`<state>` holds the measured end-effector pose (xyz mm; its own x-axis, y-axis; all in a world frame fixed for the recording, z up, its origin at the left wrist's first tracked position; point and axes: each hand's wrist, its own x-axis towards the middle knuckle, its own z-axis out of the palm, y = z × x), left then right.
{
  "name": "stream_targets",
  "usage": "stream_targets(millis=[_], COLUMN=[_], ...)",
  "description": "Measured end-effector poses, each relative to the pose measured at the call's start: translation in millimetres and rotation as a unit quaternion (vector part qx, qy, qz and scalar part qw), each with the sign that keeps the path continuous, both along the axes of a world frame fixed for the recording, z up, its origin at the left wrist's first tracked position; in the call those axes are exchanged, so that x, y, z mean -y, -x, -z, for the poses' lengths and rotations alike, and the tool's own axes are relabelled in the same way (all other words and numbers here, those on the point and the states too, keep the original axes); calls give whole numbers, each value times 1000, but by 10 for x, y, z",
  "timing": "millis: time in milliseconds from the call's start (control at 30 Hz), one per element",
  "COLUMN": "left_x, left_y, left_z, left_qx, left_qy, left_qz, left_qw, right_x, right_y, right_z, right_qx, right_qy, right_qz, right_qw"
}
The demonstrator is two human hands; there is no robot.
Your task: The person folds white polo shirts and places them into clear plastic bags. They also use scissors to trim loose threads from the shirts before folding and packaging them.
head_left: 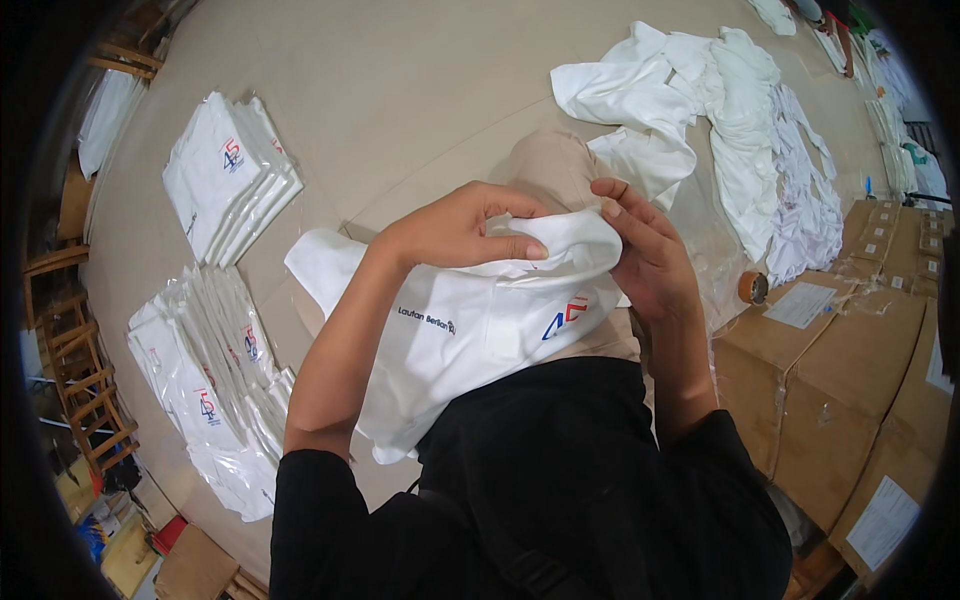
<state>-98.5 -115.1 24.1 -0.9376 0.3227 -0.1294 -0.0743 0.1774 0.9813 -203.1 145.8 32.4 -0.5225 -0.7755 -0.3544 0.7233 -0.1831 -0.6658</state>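
A white polo shirt [440, 370] with small dark and coloured prints lies across my lap, its collar end raised. My left hand [470, 225] has thumb and fingers closed on the near side of the collar. At the collar's right end, my right hand [648, 245] pinches the edge between thumb and forefinger. The collar opening gapes between both hands. One sleeve of the shirt points out to the left, beyond my left forearm.
Bagged folded white shirts lie in two stacks on the left floor, a far stack [215, 175] and a near stack [200, 370]. Loose white shirts [720, 110] are heaped at far right. A tape roll [752, 287] sits by cardboard boxes [850, 370]. Wooden chairs [85, 370] line the left edge.
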Motion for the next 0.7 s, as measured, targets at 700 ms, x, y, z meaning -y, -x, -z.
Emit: stream_targets(millis=[700], left_x=[-98], left_y=[-154], left_z=[-294], left_qx=[-204], left_qy=[253], left_qz=[-232], left_qw=[917], right_x=[134], right_y=[-24], right_z=[257], right_qx=[-237], right_qy=[-112], right_qz=[-180], right_qw=[948])
